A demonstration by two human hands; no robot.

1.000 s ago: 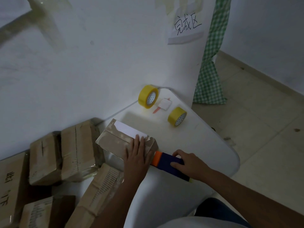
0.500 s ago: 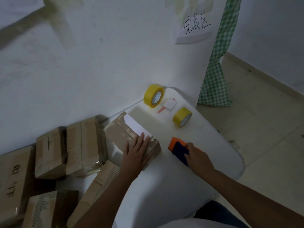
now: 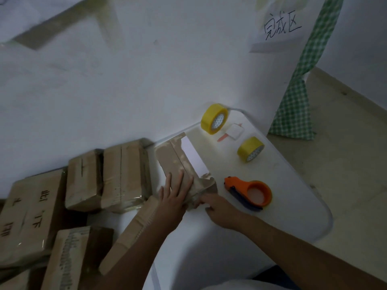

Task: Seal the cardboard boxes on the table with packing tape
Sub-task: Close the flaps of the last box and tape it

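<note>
Change: since the earlier view my right hand (image 3: 222,210) has let go of the tape dispenser (image 3: 250,193) and come to the near end of the cardboard box (image 3: 184,162).
Left hand (image 3: 174,193): fingers straight and spread, pressing flat on the box top.
Right hand: fingertips touch the box's near end face; whether they pinch tape there I cannot tell.
Cardboard box: lies on the white table (image 3: 282,206) beside the wall, a white label (image 3: 193,156) on its top — no writing legible on it.
Tape dispenser: orange and dark blue, on the table just to the right of the box, apart from both hands.
Tape rolls: two yellow ones — the larger roll (image 3: 214,118) by the wall, the smaller roll (image 3: 250,149) nearer me; a small white square (image 3: 235,131) lies between them.
Wall sign (image 3: 280,28): handwritten "完成区" on white paper.
Stacked boxes (image 3: 109,174): to the left of the table; one large box (image 3: 31,216) bears dark printed characters, too blurred to read.
Green checked cloth (image 3: 297,95): hangs at the wall corner.
</note>
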